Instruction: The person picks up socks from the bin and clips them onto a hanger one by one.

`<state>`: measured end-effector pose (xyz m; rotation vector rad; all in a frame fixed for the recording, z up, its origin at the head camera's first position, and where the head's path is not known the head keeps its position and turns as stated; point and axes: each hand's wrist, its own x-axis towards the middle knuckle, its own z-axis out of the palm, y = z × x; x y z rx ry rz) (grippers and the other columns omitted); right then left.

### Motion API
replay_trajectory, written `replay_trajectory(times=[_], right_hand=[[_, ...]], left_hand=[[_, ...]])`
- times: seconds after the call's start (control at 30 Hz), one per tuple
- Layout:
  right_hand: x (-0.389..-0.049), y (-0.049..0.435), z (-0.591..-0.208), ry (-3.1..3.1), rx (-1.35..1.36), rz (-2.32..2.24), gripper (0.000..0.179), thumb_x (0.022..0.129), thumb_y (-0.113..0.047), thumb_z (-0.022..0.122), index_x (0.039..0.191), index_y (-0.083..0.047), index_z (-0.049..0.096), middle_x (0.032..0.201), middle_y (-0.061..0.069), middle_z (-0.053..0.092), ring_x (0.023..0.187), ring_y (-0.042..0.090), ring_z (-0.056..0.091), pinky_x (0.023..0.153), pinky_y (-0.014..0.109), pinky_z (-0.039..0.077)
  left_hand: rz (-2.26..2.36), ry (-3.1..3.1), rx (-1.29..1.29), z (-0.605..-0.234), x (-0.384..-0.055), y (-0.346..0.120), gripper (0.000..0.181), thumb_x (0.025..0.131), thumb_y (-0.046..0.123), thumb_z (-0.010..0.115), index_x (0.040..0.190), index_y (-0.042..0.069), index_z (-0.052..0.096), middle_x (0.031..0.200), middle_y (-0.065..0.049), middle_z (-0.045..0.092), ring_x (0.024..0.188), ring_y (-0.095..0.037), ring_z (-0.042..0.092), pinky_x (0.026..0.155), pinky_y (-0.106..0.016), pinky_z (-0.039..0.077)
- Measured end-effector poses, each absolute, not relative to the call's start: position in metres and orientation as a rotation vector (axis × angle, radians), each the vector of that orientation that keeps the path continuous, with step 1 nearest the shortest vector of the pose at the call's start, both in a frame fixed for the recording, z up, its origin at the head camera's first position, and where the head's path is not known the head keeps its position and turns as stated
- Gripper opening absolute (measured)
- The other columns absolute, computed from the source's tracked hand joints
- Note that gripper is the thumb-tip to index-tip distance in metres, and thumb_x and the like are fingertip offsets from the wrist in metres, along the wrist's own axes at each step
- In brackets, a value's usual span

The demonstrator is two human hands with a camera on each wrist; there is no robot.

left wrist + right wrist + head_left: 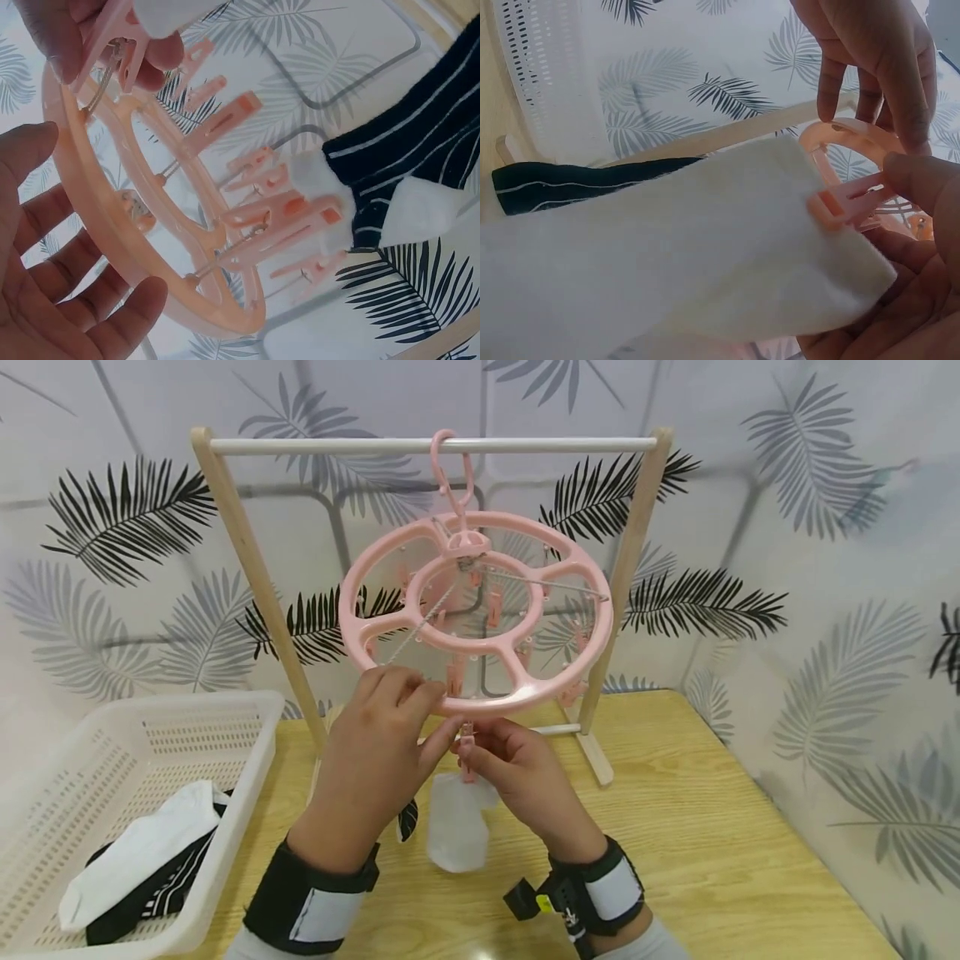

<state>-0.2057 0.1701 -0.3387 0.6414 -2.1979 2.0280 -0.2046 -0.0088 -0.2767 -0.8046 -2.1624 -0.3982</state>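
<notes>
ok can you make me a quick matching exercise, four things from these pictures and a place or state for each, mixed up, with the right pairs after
Things
1. round hanger
2. basket
3. right hand
4. white sock in the right wrist view

Places and states
A. has socks lying in it
B. gripped near its edge by a pink clip
C. hooked over the white rail
D. pinches that clip

Right pairs: 1-C, 2-A, 3-D, 4-B

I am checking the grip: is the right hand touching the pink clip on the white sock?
Touching. The right wrist view shows the right hand with its thumb on one end of the pink clip, whose other end overlaps the white sock.
</notes>
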Motion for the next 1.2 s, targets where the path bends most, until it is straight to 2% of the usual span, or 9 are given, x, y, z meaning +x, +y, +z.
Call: replay_trajectory(times=[0.17, 0.43, 0.63, 0.8, 1.0, 1.2], right_hand=[[-0.205, 0.168, -0.34, -2.199, 0.606, 2.051, 0.031, 0.092, -0.02, 0.059, 0.121, -0.009, 0.059, 0.11, 0.013, 0.063, 0.094, 0.023, 0.059, 0.075, 0.028, 0.052], [-0.205, 0.167, -0.34, -2.201, 0.586, 2.033, 0.027, 0.092, -0.018, 0.06, 0.118, -0.01, 0.061, 0.108, 0.017, 0.062, 0.093, 0.021, 0.059, 0.077, 0.029, 0.052], [-0.204, 0.167, -0.335, -2.228, 0.561, 1.993, 0.026, 0.092, -0.013, 0.058, 0.118, -0.008, 0.061, 0.11, 0.014, 0.063, 0.099, 0.021, 0.058, 0.084, 0.04, 0.05], [-0.202, 0.169, -0.334, -2.267, 0.533, 1.909, 0.026, 0.092, -0.019, 0.059, 0.118, -0.014, 0.062, 0.115, 0.007, 0.062, 0.106, 0.016, 0.055, 0.091, 0.045, 0.048], [-0.198, 0.175, -0.331, -2.275, 0.524, 1.82, 0.03, 0.092, -0.028, 0.06, 0.117, -0.012, 0.061, 0.117, 0.007, 0.062, 0.105, 0.016, 0.054, 0.085, 0.043, 0.05], [-0.19, 0.184, -0.32, -2.222, 0.577, 1.724, 0.027, 0.093, -0.026, 0.059, 0.114, -0.011, 0.062, 0.111, 0.006, 0.063, 0.099, 0.016, 0.057, 0.08, 0.043, 0.051]], left_hand=[[-0.382, -2.161, -0.804, -0.276, -0.204, -0.01, 0.034, 0.083, 0.037, 0.07, 0.1, 0.008, 0.067, 0.096, -0.012, 0.058, 0.1, -0.032, 0.05, 0.075, -0.045, 0.053], [-0.381, -2.132, -0.792, -0.272, -0.205, -0.014, 0.039, 0.081, 0.041, 0.07, 0.089, 0.003, 0.064, 0.089, -0.014, 0.057, 0.093, -0.034, 0.05, 0.074, -0.045, 0.05], [-0.401, -2.111, -0.788, -0.268, -0.206, -0.017, 0.039, 0.084, 0.042, 0.066, 0.087, 0.003, 0.062, 0.088, -0.013, 0.057, 0.092, -0.033, 0.049, 0.075, -0.046, 0.05], [-0.405, -2.104, -0.783, -0.268, -0.206, -0.019, 0.04, 0.084, 0.042, 0.065, 0.087, 0.003, 0.062, 0.089, -0.013, 0.056, 0.091, -0.032, 0.049, 0.074, -0.046, 0.051], [-0.396, -2.091, -0.78, -0.266, -0.207, -0.023, 0.041, 0.085, 0.042, 0.064, 0.088, 0.002, 0.061, 0.091, -0.013, 0.056, 0.091, -0.032, 0.049, 0.079, -0.048, 0.05], [-0.405, -2.071, -0.797, -0.263, -0.208, -0.026, 0.04, 0.086, 0.042, 0.063, 0.088, 0.001, 0.059, 0.089, -0.012, 0.056, 0.092, -0.033, 0.05, 0.079, -0.048, 0.049]])
